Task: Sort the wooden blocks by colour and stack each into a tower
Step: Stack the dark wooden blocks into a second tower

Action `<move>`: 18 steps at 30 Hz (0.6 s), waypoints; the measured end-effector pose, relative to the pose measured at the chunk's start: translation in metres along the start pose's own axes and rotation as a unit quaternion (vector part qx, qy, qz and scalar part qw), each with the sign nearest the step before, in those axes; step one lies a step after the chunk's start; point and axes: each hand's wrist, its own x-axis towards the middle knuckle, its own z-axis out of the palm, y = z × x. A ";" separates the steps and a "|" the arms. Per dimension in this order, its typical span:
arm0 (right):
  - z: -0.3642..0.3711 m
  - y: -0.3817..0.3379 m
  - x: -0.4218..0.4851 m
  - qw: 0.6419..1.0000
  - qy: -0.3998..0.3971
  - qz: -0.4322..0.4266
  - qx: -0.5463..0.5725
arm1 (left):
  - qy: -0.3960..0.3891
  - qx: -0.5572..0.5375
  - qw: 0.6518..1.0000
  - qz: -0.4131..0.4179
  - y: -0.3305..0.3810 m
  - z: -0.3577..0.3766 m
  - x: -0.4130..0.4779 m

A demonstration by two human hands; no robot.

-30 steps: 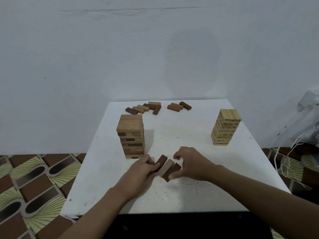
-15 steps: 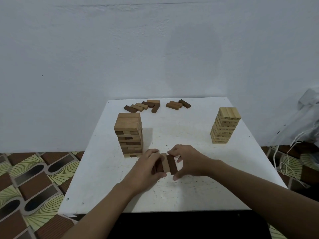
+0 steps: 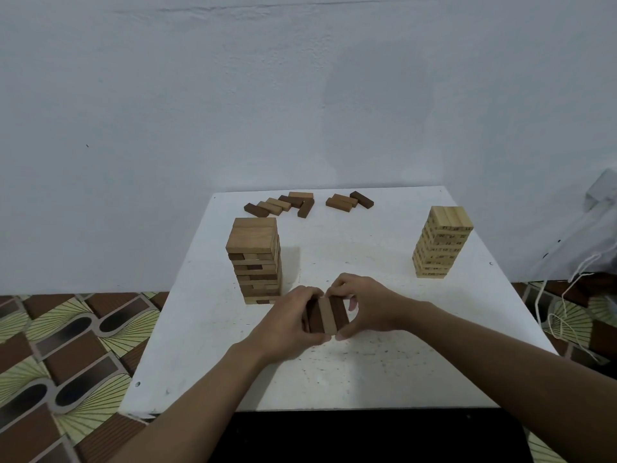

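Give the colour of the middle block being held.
The middle block is light tan; head view.

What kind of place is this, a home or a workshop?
Probably a room in a home: a white table stands against a plain painted wall, on a floor patterned in brown and green.

The left hand [image 3: 287,321] hides part of the held blocks [image 3: 326,315].

Both bare forearms reach forward from the lower edge and converge at the middle. The left hand [image 3: 285,324] and right hand [image 3: 372,304] face each other, fingers curled, pinching three blocks [image 3: 325,317] between them.
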 end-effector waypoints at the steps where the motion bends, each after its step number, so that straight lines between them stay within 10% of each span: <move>1: 0.000 -0.001 0.000 1.000 0.001 -0.004 -0.003 | 0.000 0.003 1.000 0.005 0.001 0.000 -0.001; 18: -0.070 -0.056 -0.035 0.985 0.141 -0.097 -0.016 | 0.103 0.057 0.986 0.120 0.075 -0.068 -0.021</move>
